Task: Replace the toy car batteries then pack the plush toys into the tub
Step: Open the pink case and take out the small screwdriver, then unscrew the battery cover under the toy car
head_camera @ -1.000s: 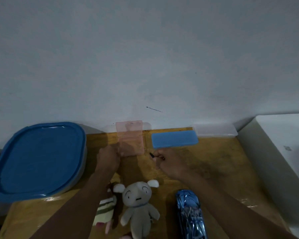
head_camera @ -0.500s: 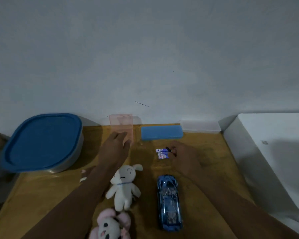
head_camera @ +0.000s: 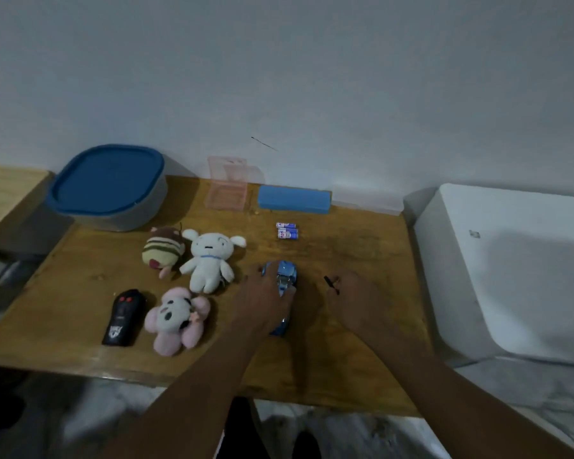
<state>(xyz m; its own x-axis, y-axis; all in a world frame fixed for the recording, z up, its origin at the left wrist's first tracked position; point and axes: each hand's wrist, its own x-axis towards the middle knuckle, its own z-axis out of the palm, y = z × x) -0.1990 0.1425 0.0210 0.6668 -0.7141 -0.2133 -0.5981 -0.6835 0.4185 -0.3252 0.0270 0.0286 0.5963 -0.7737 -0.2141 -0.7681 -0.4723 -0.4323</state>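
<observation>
Print on the batteries (head_camera: 287,230) and black remote (head_camera: 123,317) is too blurred to read.

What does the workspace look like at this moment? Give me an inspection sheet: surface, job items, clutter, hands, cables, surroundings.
Surface: wooden table, against a pale wall.
Job's things: blue toy car under the left hand; batteries lying loose behind it; three plush toys, striped, white and pink, lying on the table; tub at back left with its blue lid on.
Clutter: black remote, pink clear case, blue box.
Hands: left hand resting on the car; right hand pinching a small dark tool.
Cables: nothing seen.
Surroundings: white appliance to the right.
</observation>
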